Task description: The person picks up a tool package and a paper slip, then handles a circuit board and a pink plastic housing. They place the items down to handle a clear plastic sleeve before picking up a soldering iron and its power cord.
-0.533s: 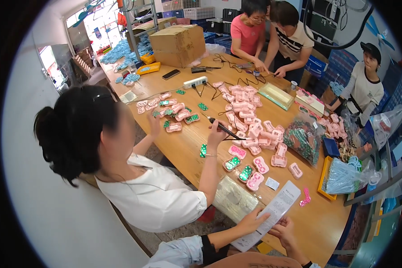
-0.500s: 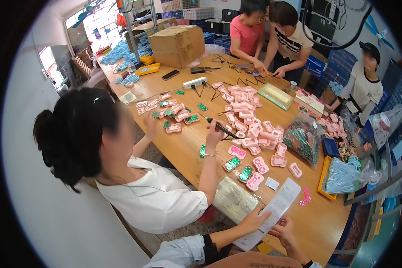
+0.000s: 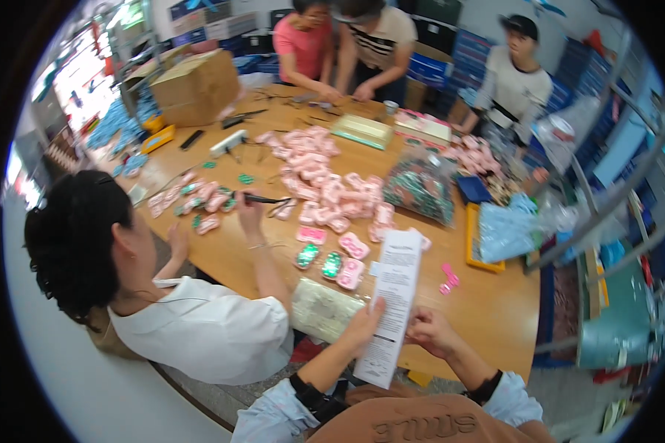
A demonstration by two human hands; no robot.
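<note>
In my left hand (image 3: 363, 326) is a long folded sheet of printed white paper (image 3: 393, 295), gripped by its left edge with the thumb on top. The sheet stands tilted up over the table's near edge. My right hand (image 3: 432, 332) is closed beside the sheet's right edge, fingers curled; what they hold, if anything, is hidden. Just beyond the paper lie pink plastic shells (image 3: 351, 245), some with green circuit boards (image 3: 307, 255) in them. A pale flat slab (image 3: 321, 308) rests to the left of my left hand.
At my left a co-worker in white holds a soldering iron (image 3: 262, 198). A pile of pink shells (image 3: 310, 159) covers the middle of the table (image 3: 488, 317). Right of it are a bag of green boards (image 3: 421, 188) and a yellow tray (image 3: 486, 262). Other people stand across the table.
My view has turned to the right, so the scene sits further left. The paper has swung more upright and its printed side faces me. My right hand still stays by its right edge.
</note>
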